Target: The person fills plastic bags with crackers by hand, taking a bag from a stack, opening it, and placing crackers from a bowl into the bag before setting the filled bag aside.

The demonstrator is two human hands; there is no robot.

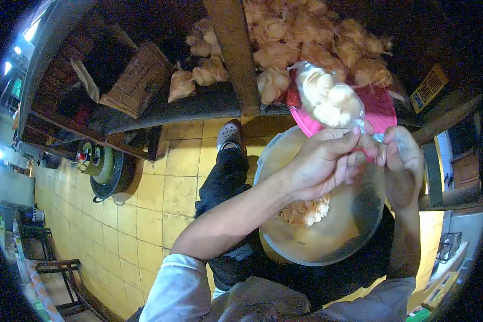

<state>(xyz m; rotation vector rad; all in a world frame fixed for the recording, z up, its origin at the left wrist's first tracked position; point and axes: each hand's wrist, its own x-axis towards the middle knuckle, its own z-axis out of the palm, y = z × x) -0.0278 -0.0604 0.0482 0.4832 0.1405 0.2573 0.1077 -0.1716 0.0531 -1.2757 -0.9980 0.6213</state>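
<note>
In the view from the head-worn camera, a person seated over a large round tub (354, 231) holds a clear plastic bag (330, 99) filled with pale, rounded pieces. The left hand (324, 163), palm partly turned up, pinches the neck of the bag between thumb and fingers, while the right hand (403, 166) pinches the gathered plastic end just beside it, thumb pressed to fingers. The bag tilts away from the person, in front of a pink container (385, 104) at the edge of a dark wooden shelf (172, 115). A small heap of loose pieces (306, 211) lies in the bottom of the tub, below the left forearm. Beyond the pink container, filled bags (284, 32) crowd the shelf; a few more filled packets (209, 71) sit left of a wooden post (233, 53), near a cardboard box (139, 80). A light clog (229, 134) rests on the yellow tile floor (150, 206), at the end of a dark trouser leg (220, 182). Farther left, a dark pot (126, 174) stands on the tiles.
</note>
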